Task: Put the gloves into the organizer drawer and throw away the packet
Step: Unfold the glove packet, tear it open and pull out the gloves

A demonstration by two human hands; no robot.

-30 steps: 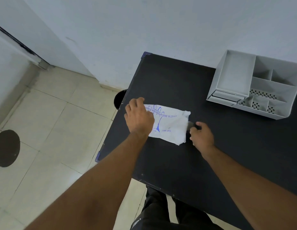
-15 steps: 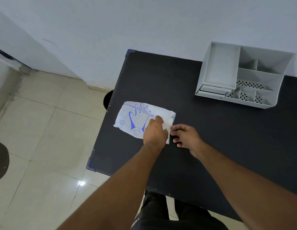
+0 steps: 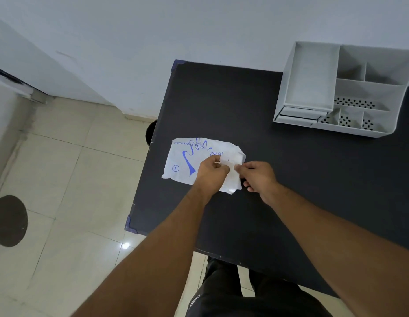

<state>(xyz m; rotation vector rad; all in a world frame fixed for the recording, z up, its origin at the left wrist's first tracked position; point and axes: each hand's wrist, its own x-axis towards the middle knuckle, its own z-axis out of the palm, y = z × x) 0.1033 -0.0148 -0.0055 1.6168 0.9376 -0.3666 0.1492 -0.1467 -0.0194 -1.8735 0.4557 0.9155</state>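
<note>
Still flat, the packet (image 3: 187, 161) lay near the counter (image 3: 221, 106) left edge, printed side up. Left hand (image 3: 210, 173) pinned its right end, fingers (image 3: 216, 159) pinched on the film; right hand (image 3: 258, 177) pinched the same end, likely to tear it open. Gloves presumably inside, unseen. Organizer (image 3: 313, 76) sat well apart, far right, drawer (image 3: 298, 115) shut.

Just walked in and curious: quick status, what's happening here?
Left hand and right hand both pinching packet at its right end. Packet flat on table, gloves not out. Organizer untouched, path clear.
</note>
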